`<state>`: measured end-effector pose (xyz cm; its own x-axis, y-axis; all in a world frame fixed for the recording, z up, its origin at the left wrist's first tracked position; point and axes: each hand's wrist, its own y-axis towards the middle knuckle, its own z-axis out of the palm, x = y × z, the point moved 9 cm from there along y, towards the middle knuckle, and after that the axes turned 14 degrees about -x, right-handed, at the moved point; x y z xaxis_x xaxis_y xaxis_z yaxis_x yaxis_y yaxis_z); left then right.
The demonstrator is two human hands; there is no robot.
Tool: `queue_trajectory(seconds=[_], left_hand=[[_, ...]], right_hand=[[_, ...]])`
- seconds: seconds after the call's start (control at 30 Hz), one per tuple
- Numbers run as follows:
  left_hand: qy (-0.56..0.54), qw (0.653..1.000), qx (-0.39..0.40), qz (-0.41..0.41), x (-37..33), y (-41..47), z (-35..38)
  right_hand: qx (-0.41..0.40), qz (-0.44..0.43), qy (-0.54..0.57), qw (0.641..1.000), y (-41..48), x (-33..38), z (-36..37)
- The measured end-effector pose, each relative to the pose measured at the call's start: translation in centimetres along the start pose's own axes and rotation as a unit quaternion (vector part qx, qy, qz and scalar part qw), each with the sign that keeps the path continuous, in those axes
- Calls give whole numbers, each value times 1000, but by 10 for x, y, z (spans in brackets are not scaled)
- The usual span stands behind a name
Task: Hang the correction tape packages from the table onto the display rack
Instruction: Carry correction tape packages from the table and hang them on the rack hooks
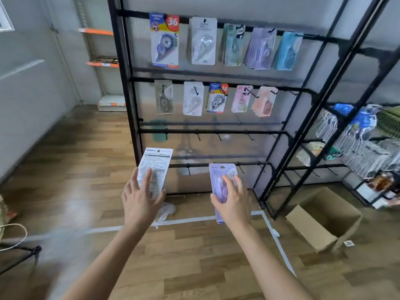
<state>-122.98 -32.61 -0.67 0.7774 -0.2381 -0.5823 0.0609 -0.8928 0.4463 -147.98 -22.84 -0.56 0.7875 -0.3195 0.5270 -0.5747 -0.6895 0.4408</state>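
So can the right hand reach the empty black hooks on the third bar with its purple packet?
Probably yes. The right hand holds the purple card packet in front of the black metal rack, and nothing blocks the empty black hooks on the third bar above it.

Matt black metal rack (138, 131), glossy wood-look floor (194, 256), brown cardboard box (311, 232).
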Motion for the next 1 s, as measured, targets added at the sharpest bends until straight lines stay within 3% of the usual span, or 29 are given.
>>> queue_trajectory(seconds=[0.57, 1.0], left_hand=[[-87, 990, -12, 108, -173, 184, 161], [-103, 978, -115, 143, -319, 284, 235]], right_hand=[[-134, -14, -6, 991, 269, -31, -14], [-180, -89, 39, 979, 466, -72, -32]])
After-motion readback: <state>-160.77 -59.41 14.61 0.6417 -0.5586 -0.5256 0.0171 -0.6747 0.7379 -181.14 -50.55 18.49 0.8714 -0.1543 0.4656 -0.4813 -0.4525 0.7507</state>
